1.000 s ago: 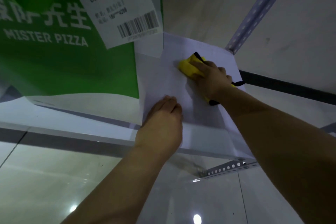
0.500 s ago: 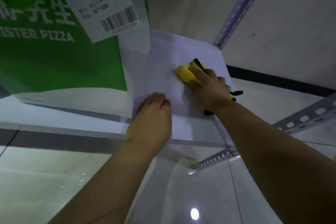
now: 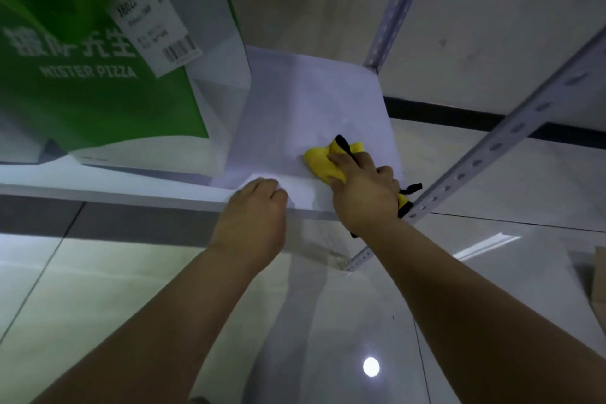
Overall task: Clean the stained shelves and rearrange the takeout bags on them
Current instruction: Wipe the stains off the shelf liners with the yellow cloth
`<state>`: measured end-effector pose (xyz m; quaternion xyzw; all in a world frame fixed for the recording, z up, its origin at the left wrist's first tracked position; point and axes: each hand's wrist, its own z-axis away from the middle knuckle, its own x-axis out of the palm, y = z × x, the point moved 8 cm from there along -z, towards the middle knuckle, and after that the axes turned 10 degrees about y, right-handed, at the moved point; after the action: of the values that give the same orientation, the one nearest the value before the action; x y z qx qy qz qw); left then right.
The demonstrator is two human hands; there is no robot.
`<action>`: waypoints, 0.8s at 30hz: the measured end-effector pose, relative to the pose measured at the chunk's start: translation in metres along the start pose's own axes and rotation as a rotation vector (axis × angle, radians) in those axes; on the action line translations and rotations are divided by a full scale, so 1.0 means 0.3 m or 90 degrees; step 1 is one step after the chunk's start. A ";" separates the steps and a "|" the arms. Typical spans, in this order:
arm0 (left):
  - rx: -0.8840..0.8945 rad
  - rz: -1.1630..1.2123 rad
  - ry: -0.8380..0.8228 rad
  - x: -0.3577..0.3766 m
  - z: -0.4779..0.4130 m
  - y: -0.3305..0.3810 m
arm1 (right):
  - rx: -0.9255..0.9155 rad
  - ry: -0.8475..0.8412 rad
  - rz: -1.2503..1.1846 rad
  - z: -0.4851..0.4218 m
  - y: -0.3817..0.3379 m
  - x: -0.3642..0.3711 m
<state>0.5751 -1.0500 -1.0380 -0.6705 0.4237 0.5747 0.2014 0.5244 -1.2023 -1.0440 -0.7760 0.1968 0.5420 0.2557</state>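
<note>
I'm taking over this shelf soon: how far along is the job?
Done: the bare shelf shows no visible stain. In hand: the right hand grips the yellow cloth on it; the left hand rests on its front edge. Left: the green takeout bag awaits rearranging.

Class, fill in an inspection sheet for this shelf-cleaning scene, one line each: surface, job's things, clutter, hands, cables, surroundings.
Surface: white shelf, right part bare; no stain plain enough to tell.
Job's things: yellow cloth with black trim, on the shelf; green bag standing on the shelf's left part, with a paper label on it.
Clutter: nothing seen.
Hands: left hand rests on the shelf's front edge; right hand grips the cloth against the shelf.
Cables: nothing seen.
Surroundings: holed metal post at the shelf's right; glossy tiled floor below.
</note>
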 end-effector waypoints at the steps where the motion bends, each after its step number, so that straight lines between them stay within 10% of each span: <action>1: -0.002 -0.012 -0.008 -0.018 0.021 0.010 | -0.006 -0.003 -0.008 0.025 -0.003 -0.010; 10: -0.056 -0.068 -0.095 -0.215 0.149 0.035 | -0.045 -0.184 -0.159 0.172 -0.055 -0.101; 24: -0.229 -0.069 -0.028 -0.579 0.424 -0.140 | -0.169 -0.170 -0.435 0.332 -0.367 -0.390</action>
<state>0.5358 -0.8716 -0.9163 -0.7050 0.2728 0.6439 0.1181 0.4756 -1.0509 -0.9416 -0.7460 -0.1801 0.5423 0.3420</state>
